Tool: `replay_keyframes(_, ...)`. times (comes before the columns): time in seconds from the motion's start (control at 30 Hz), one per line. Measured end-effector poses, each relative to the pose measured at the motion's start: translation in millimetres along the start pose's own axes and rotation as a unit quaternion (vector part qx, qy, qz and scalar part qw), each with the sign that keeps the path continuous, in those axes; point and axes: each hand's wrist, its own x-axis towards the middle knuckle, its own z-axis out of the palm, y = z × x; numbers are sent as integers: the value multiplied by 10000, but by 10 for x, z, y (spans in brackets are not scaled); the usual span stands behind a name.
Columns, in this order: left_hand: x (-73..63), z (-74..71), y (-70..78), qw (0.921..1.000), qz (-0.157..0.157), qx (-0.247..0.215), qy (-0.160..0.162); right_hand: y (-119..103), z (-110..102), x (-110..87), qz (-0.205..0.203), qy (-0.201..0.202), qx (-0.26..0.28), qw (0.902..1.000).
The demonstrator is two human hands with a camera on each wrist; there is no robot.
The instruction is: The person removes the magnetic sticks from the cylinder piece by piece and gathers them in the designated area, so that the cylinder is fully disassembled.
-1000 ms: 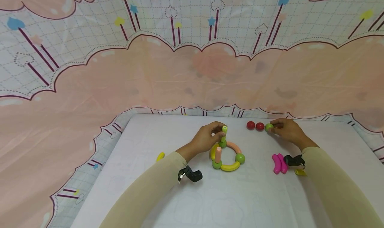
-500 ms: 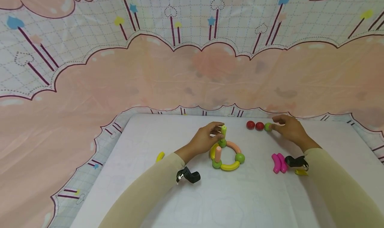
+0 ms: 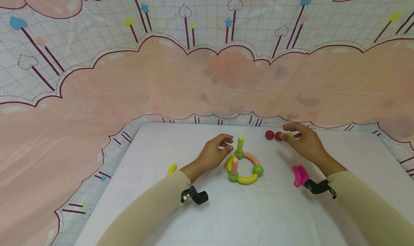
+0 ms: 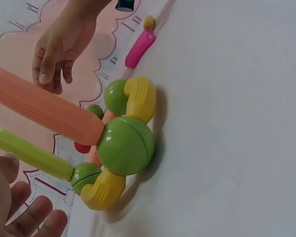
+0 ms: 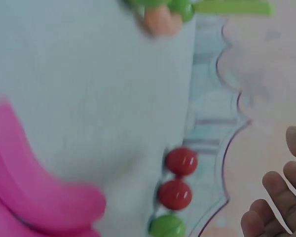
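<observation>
A ring of green balls (image 3: 258,170) and curved pieces, yellow (image 3: 247,180) and orange (image 3: 251,158), lies mid-table. From two of its balls rise a light green rod (image 3: 240,144) and an orange rod (image 3: 235,166). My left hand (image 3: 213,153), fingers loosely bent and holding nothing, is just left of the light green rod. Over at the back right, my right hand (image 3: 304,142) hovers with parted fingers by two red balls (image 5: 175,194) and a green ball (image 5: 167,226). In the right wrist view its fingers (image 5: 281,192) are apart from these balls.
Two curved magenta pieces (image 3: 300,176) lie on the white table (image 3: 258,217) near the right wrist's black camera (image 3: 317,186). Beyond the left forearm is a loose yellow piece (image 3: 172,168). A patterned cloth (image 3: 207,84) hangs behind the table.
My left hand has let go of the light green rod and drawn back leftward. The right hand has left the green ball and shifted slightly left above the row.
</observation>
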Motion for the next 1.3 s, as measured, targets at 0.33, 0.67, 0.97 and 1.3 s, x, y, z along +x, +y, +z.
replay_keyframes(0.33,-278,-47,17,9998,-25,-159,-154,-315,135,-253,-537,-125,-79,9984)
replay_keyframes(0.67,-496,-69,-17,9993,57,-85,-366,-536,308,-445,-979,-302,-45,9947)
replay_keyframes(0.97,-634,-2,-76,9979,240,-74,-589,-717,482,-606,-1453,-619,153,9873)
replay_keyframes(1.3,-717,66,-87,9971,237,-82,-721,-820,634,-689,-1670,-944,546,9799)
